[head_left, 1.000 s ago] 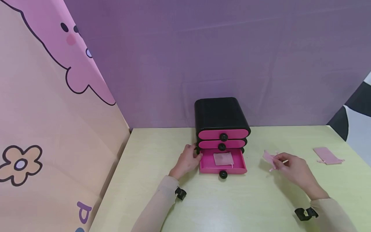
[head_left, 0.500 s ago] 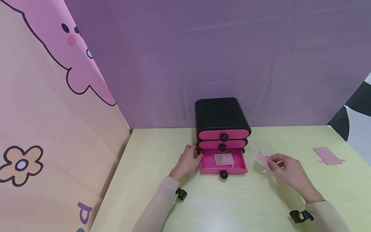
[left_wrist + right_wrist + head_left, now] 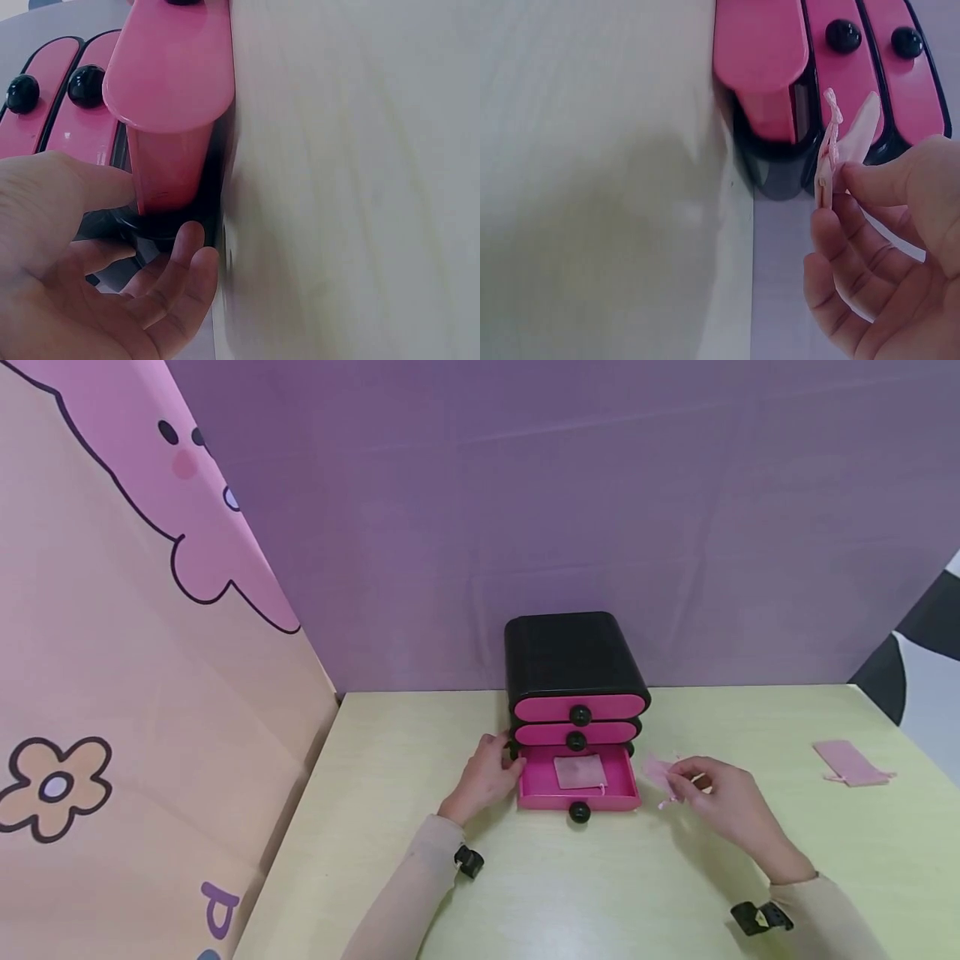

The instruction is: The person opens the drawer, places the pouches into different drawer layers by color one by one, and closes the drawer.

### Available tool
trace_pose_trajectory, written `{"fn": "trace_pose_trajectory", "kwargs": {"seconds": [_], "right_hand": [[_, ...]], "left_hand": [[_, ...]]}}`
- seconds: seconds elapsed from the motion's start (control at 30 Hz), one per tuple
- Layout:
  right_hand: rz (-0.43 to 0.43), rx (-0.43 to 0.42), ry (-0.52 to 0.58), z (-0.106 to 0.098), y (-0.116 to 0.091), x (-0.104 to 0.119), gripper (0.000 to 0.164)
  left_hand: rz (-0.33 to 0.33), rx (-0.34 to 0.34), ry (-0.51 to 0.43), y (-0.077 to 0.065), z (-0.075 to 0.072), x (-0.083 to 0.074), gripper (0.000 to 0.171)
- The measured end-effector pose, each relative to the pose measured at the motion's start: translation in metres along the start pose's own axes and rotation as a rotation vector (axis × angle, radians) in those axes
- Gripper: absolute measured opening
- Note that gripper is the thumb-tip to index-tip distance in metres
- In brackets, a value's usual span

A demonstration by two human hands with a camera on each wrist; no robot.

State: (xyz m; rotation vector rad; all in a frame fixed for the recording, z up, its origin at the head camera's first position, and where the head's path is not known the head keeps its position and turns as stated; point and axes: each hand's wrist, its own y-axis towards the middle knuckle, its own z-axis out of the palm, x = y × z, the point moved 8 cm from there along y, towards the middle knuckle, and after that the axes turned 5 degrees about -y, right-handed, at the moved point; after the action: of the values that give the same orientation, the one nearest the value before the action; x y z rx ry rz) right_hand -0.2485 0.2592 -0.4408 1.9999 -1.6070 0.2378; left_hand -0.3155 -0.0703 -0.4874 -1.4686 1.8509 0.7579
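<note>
A small black cabinet [image 3: 573, 652] with pink drawers stands at the back of the table. Its bottom drawer [image 3: 540, 789] is pulled out, and a flat pink drawstring pouch [image 3: 580, 772] lies inside. My left hand [image 3: 483, 779] grips the cabinet's left side, thumb by the open drawer and fingers curled against the black body [image 3: 157, 229]. To the right of the drawer, above the table, my right hand [image 3: 716, 793] pinches another pink pouch [image 3: 859, 131] between thumb and fingers. The knotted cord [image 3: 832, 109] of that pouch sticks up in the right wrist view.
A third pink pouch [image 3: 851, 763] lies flat on the table [image 3: 570, 893] at the right. The two upper drawers [image 3: 603, 732] are closed, with round black knobs. Close behind the cabinet hangs a purple backdrop [image 3: 570, 527]; a printed panel [image 3: 150, 710] borders the left.
My right hand has moved left with the pinched pouch, nearer to the open drawer. The left hand and the cabinet have stayed in place.
</note>
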Motion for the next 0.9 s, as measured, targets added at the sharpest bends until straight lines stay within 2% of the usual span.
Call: {"fn": "trace_pose_trajectory", "kwargs": {"seconds": [0.17,0.47,0.9], "right_hand": [[-0.044,-0.007,0.009,0.003,0.006,0.02,0.007],[-0.081,0.03,0.01,0.016,0.018,0.047,0.007],[-0.097,0.102,0.014,0.046,0.034,0.062,0.005]], "left_hand": [[0.006,0.001,-0.011,0.0,0.0,0.0,0.058],[0.016,-0.004,-0.018,-0.001,-0.001,-0.001,0.054],[0.014,-0.007,-0.028,-0.002,0.0,-0.002,0.056]]}}
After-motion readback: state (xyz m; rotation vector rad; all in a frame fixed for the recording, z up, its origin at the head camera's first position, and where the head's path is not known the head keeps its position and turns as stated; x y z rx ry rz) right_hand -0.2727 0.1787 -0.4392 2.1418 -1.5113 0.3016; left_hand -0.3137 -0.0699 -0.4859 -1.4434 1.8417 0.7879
